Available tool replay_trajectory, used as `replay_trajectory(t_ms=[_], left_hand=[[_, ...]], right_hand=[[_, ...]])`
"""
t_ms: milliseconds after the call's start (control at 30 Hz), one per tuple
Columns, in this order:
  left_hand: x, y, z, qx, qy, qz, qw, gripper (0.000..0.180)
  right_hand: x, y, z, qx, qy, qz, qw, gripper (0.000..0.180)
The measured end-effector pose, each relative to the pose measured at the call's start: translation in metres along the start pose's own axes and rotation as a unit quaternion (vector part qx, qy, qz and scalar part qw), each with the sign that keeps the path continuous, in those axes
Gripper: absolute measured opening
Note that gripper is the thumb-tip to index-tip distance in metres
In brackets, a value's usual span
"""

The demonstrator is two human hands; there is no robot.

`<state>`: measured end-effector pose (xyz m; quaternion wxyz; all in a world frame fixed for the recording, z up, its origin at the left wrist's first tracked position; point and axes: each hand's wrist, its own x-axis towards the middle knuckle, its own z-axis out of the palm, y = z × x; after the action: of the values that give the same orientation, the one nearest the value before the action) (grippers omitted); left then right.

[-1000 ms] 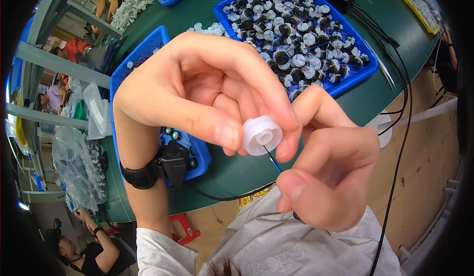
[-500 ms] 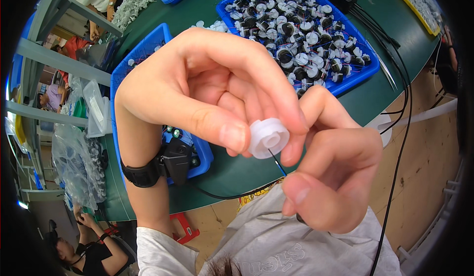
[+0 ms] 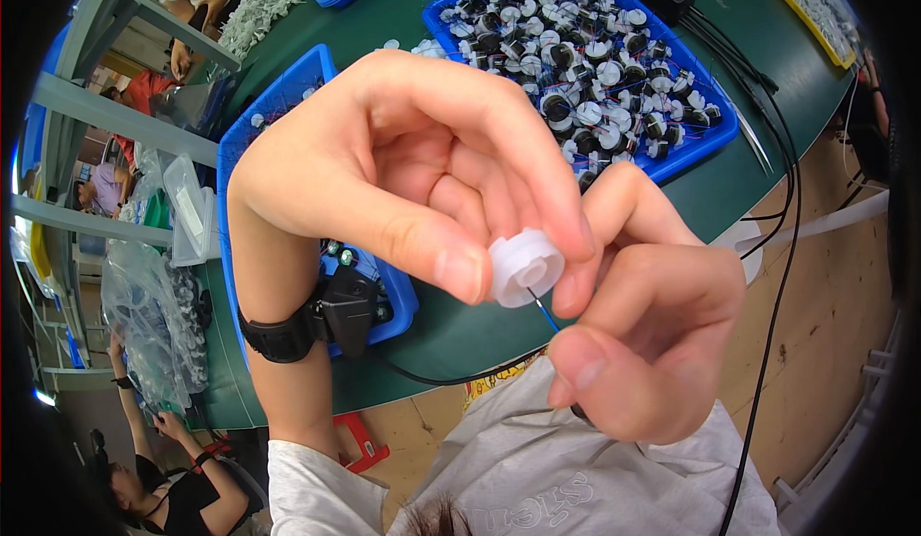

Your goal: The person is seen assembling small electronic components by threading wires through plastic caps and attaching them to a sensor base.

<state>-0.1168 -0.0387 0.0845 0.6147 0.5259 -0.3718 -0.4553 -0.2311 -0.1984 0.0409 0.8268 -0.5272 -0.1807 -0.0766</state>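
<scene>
In front of my body my left hand [image 3: 403, 172] pinches a round white plastic cap [image 3: 513, 256] between thumb and fingers. The cap has a raised rim and a small hub at its centre, and its hollow side is tilted toward me. From that hub runs a thin wire [image 3: 547, 316], dark near the cap and blue further on. My right hand [image 3: 657, 335], just right of and below the cap, grips the wire's lower end between thumb and curled fingers. That end is hidden in the grip. A black device [image 3: 347, 311] is strapped round my left wrist.
A blue tray [image 3: 726, 143] heaped with white-and-black wired parts stands at the far right. Behind my left arm sits another blue tray [image 3: 408, 320] with small parts. Black cables [image 3: 782, 124] cross the green table [image 3: 758, 18]. Co-workers [image 3: 182, 498] are at the left.
The cap and wire have shifted slightly to the right, and a little more blue wire shows between my hands. At lower left, a co-worker's arm has stretched upward.
</scene>
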Motion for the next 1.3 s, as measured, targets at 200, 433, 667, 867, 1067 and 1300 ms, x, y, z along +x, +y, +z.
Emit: replay_trajectory(t_ms=[200,433,667,867,1067,1300], left_hand=[[0.0017,-0.0014,-0.0021,0.001,-0.004,0.005,1.0,0.033],[0.0021,-0.0004,-0.0012,-0.003,-0.018,0.013,1.0,0.035],[0.003,-0.0019,-0.0024,0.0,-0.023,0.013,1.0,0.034],[0.0026,-0.0023,-0.0026,0.009,-0.025,0.013,1.0,0.033],[0.0027,-0.0023,-0.0013,-0.001,-0.015,0.008,1.0,0.033],[0.0039,-0.0034,-0.0042,0.003,-0.016,0.012,1.0,0.034]], right_hand=[[0.001,0.0041,-0.0003,-0.015,0.006,-0.022,1.0,0.012],[-0.0002,0.0003,-0.0065,-0.109,-0.017,-0.035,0.993,0.005],[0.0009,0.0061,-0.0036,-0.069,0.007,-0.039,0.997,0.005],[0.0011,0.0066,-0.0031,-0.076,0.011,-0.041,0.996,0.006],[0.0018,0.007,-0.0031,-0.08,0.005,-0.041,0.996,0.006],[0.0016,0.0088,-0.0034,-0.08,0.007,-0.027,0.996,0.007]])
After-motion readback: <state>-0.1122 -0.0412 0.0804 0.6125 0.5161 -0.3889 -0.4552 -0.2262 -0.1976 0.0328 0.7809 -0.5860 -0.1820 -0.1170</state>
